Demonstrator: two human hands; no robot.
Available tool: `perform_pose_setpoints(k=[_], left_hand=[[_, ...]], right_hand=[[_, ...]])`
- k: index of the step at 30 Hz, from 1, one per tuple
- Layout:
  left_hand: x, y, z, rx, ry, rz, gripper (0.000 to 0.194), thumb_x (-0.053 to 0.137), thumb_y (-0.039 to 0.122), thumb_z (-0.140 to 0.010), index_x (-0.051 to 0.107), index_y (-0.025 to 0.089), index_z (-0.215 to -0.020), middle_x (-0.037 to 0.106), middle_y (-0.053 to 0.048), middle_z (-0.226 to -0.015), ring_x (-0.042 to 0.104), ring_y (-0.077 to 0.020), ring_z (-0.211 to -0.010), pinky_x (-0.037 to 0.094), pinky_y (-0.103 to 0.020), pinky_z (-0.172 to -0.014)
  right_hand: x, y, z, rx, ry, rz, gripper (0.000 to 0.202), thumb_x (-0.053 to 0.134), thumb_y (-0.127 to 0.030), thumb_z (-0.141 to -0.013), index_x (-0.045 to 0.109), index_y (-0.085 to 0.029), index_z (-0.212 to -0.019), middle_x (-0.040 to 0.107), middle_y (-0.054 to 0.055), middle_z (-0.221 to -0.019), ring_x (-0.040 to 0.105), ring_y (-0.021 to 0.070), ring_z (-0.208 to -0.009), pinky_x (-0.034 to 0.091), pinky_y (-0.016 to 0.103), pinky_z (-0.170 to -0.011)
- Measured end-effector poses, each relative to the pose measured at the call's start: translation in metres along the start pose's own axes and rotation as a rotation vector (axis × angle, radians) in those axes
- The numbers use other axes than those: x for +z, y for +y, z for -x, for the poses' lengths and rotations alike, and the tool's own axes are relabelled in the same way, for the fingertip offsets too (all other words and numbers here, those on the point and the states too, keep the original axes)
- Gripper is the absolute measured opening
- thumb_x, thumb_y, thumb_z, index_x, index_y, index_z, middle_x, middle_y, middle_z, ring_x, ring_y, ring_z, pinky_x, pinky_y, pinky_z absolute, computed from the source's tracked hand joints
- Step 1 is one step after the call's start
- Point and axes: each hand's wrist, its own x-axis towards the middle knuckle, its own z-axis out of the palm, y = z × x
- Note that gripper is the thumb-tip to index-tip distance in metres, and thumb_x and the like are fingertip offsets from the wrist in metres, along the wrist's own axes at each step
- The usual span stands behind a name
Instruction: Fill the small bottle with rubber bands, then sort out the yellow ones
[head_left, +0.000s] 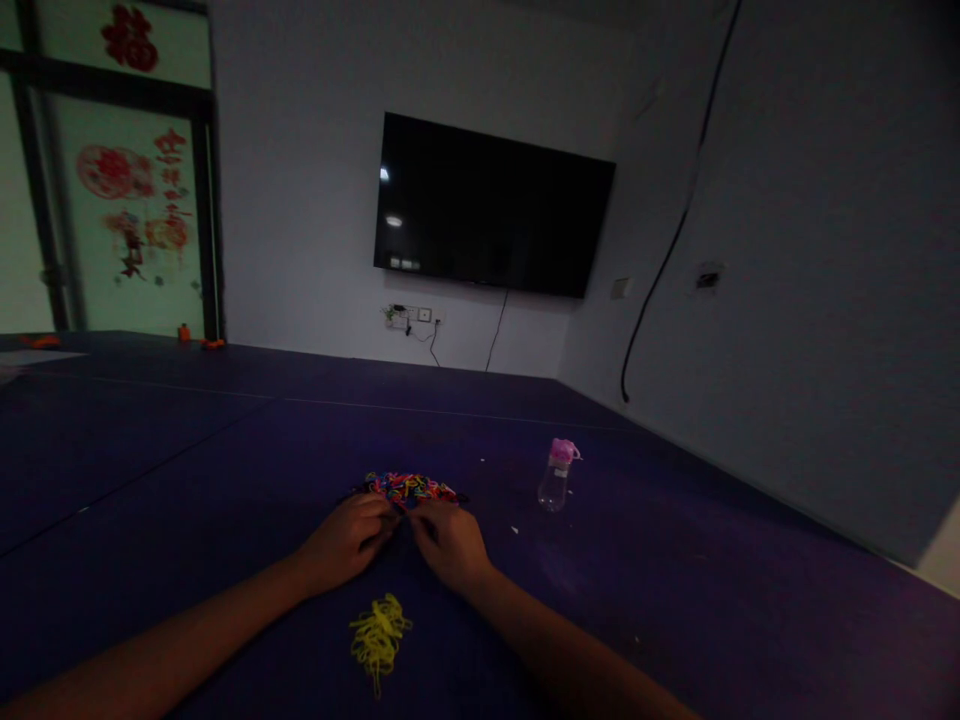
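Observation:
A heap of small multicoloured rubber bands [411,487] lies on the dark purple surface, right in front of my fingertips. My left hand [354,538] reaches its near left edge with bent fingers drawn together. Close beside it, my right hand [451,540] is at the near right edge, thumb and fingers pinched. The two sets of fingertips almost meet; whatever they grip is too small and dark to make out. Nearer to me, between my forearms, is a separate loose pile of yellow rubber bands [379,635].
To the right of the heap stands a clear bottle with a pink lid [553,485]. Small white scraps [514,530] dot the surface near it. A television [491,205] hangs on the far wall; a dark cable [664,260] runs down the right wall. Orange objects [184,333] sit by the glass door.

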Motion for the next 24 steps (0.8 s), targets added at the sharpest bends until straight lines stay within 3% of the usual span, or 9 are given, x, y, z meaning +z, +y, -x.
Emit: perform_pose_setpoints(k=[3,7,24], left_hand=[[-0.0004,0.0032,0.0011,0.133,0.013,0.019,0.023,0.043,0.012,-0.091,0.065,0.018,-0.092,0.065,-0.007,-0.088,0.060,-0.0188,-0.087,0.048,-0.034,-0.080],[-0.0001,0.0042,0.0038,0.222,0.057,-0.027,0.025,0.039,0.013,-0.093,0.064,0.015,-0.091,0.064,-0.008,-0.081,0.058,-0.0185,-0.078,0.049,-0.033,-0.072],[-0.0061,0.0095,0.0049,0.223,0.157,-0.072,0.025,0.039,0.013,-0.092,0.063,0.017,-0.090,0.066,-0.007,-0.078,0.062,-0.0176,-0.074,0.051,-0.032,-0.069]], right_hand=[[0.0029,-0.0021,-0.0002,-0.093,-0.024,0.016,0.021,0.050,-0.023,-0.086,0.068,-0.022,-0.098,0.071,0.004,-0.098,0.063,0.0167,-0.090,0.044,0.025,-0.079],[0.0025,-0.0035,-0.0003,-0.172,-0.079,0.058,0.019,0.049,-0.021,-0.088,0.068,-0.021,-0.091,0.071,0.004,-0.091,0.063,0.0167,-0.086,0.044,0.027,-0.078],[0.0030,-0.0039,0.0019,-0.283,-0.058,-0.036,0.013,0.049,-0.018,-0.079,0.061,-0.020,-0.083,0.068,0.004,-0.082,0.061,0.0170,-0.078,0.043,0.029,-0.073]])
